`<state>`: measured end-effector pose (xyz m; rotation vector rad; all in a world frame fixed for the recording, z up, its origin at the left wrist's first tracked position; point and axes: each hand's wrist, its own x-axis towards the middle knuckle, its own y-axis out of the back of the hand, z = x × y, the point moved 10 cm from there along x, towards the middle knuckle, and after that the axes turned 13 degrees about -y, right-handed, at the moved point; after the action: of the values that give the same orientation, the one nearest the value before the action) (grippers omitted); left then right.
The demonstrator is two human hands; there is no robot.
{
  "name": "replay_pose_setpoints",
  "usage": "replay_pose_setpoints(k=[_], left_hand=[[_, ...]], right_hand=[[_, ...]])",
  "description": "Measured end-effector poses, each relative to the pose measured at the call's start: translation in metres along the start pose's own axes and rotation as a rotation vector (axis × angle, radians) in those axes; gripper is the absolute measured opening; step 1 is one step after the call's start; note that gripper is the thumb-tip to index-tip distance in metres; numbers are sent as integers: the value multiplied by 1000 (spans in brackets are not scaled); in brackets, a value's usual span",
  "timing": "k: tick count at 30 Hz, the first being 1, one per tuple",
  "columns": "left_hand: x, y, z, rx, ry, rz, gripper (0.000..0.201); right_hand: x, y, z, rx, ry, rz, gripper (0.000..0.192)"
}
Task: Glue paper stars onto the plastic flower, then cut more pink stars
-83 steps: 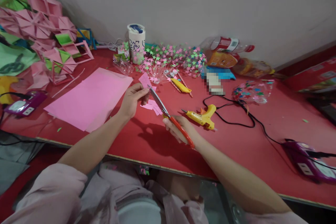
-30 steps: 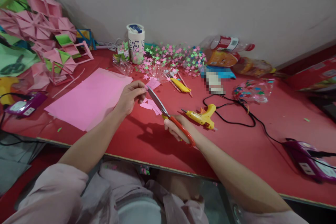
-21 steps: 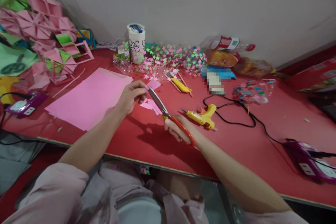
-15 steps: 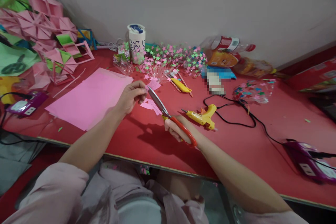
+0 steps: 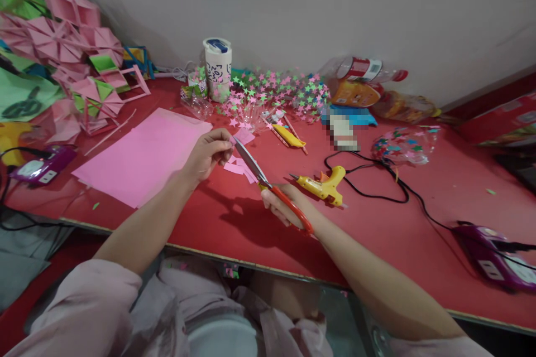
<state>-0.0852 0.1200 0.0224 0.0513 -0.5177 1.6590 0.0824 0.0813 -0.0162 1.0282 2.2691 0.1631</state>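
My left hand (image 5: 207, 153) pinches a small pink paper piece (image 5: 243, 136) above the red table (image 5: 377, 234). My right hand (image 5: 285, 203) grips red-handled scissors (image 5: 268, 183), whose blades point up-left and meet the paper's edge. Several pink offcuts (image 5: 239, 169) lie on the table just under the blades. A large pink sheet (image 5: 144, 156) lies flat to the left of my left hand.
A yellow glue gun (image 5: 321, 185) with a black cord lies right of the scissors. Paper stars (image 5: 272, 92), a cup (image 5: 217, 67), a yellow cutter (image 5: 288, 136), bottles (image 5: 360, 81) and folded pink paper shapes (image 5: 71, 61) crowd the back. Purple power strips (image 5: 494, 256) sit at both sides.
The pink piece has become smaller since the first frame and more offcuts lie below. In the last second the hands and scissors have barely shifted.
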Motion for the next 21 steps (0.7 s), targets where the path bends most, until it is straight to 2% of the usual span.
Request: replay_pose_setpoints(k=[4, 10, 14, 21], left_hand=[[-1, 1, -1, 5, 5, 19, 9], [-7, -15, -5, -50, -3, -63, 16], [-7, -12, -3, -39, -46, -16, 15], [-6, -5, -3, -40, -51, 61, 10]], right_hand=[[2, 0, 5, 33, -26, 30, 50], [-1, 8, -1, 68, 8, 114, 47], [-3, 8, -5, 43, 30, 127, 47], [-1, 5, 3, -15, -31, 88, 46]])
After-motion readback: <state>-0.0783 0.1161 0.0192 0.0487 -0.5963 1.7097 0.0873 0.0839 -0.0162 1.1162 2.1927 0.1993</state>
